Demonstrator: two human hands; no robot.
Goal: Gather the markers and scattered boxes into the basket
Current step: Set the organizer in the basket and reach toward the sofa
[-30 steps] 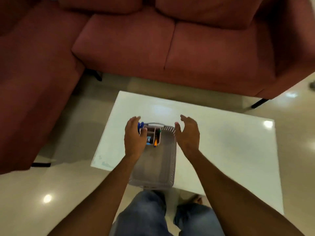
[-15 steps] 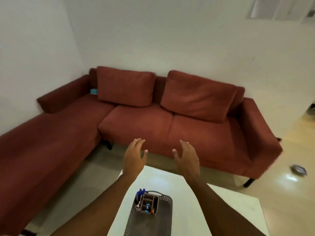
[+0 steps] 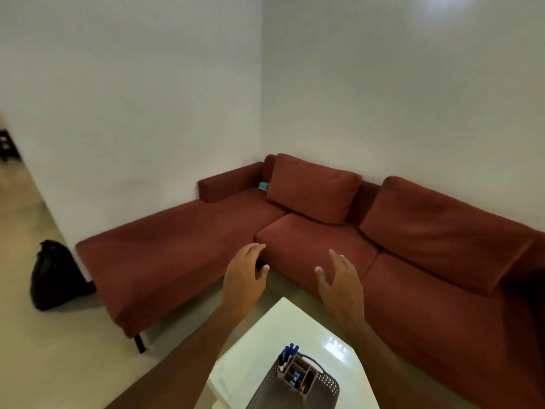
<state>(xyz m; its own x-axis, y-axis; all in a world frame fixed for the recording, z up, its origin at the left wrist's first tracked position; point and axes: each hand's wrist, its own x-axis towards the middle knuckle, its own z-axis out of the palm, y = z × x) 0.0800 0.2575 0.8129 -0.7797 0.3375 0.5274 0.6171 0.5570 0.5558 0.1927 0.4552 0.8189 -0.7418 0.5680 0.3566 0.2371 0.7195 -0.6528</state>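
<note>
A grey mesh basket (image 3: 326, 391) stands on the white table (image 3: 265, 343) at the bottom of the view. Inside it is a brown divided holder (image 3: 306, 371) with blue markers (image 3: 290, 349) sticking up at its far left corner and small items in its compartments. A small teal box (image 3: 263, 186) lies on the red sofa beside the left back cushion. My left hand (image 3: 244, 278) and my right hand (image 3: 339, 278) are raised above the table's far end, fingers spread, holding nothing.
The red L-shaped sofa (image 3: 177, 255) wraps the corner beyond the table, with two back cushions (image 3: 312, 187). A black bag (image 3: 56, 276) sits on the floor at the chaise's left end. Pale tiled floor (image 3: 44, 349) lies to the left.
The view has swung up and left, away from the basket toward the sofa corner. Both hands lifted off the basket's sides and stay spread and empty.
</note>
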